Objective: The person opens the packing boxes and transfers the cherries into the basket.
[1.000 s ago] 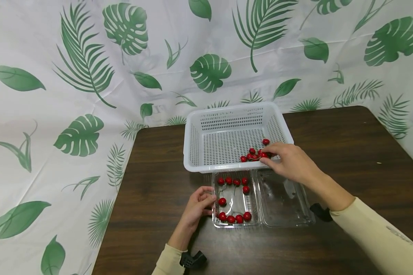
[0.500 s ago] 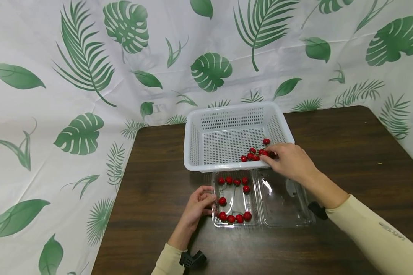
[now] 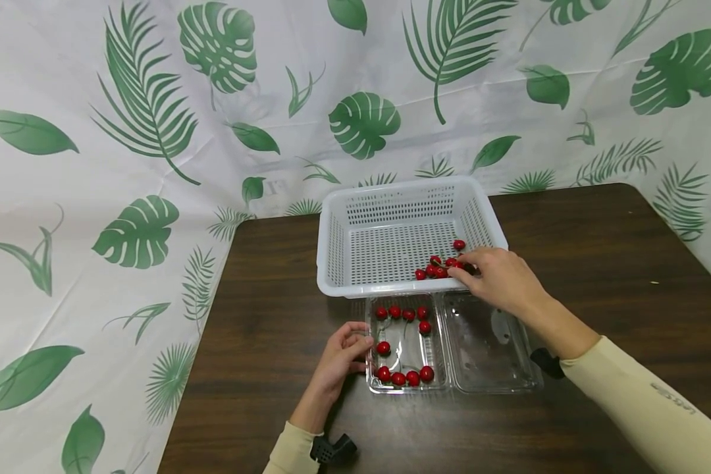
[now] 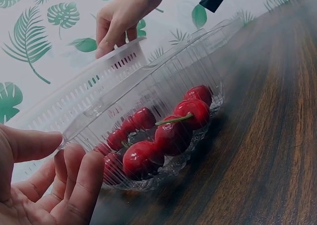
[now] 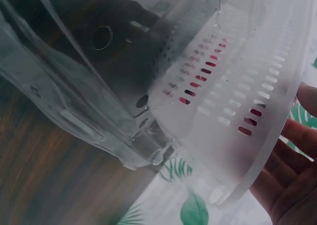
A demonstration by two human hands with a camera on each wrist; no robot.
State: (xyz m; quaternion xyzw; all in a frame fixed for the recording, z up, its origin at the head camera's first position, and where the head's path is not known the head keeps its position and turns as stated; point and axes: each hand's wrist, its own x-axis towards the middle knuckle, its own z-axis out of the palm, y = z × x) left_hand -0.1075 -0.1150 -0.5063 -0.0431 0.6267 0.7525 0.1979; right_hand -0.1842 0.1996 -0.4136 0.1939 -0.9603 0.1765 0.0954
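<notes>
My left hand (image 3: 339,355) holds the left rim of a clear plastic clamshell box (image 3: 404,388), thumb above and fingers along its side. Red cherries (image 3: 412,378) line parts of the box's border; some have green stems (image 4: 174,120). Its lid (image 3: 486,355) lies open on the right. Over the front right corner of a white perforated basket (image 3: 346,289), my right hand (image 3: 500,276) reaches in, thumb and fingertips around a cherry (image 3: 459,266). Several more cherries (image 3: 432,270) lie beside it. In the right wrist view the basket wall hides the right fingertips.
A dark wooden table (image 3: 261,296) carries the basket and box. Behind it hangs a white cloth (image 3: 296,158) printed with green leaves. The basket stands against the box's far edge. A small pale scrap (image 3: 654,282) lies at the right.
The right hand's fingertips have shifted slightly to the right among the cherries in the basket. The left hand, the box and its cherries have stayed in place.
</notes>
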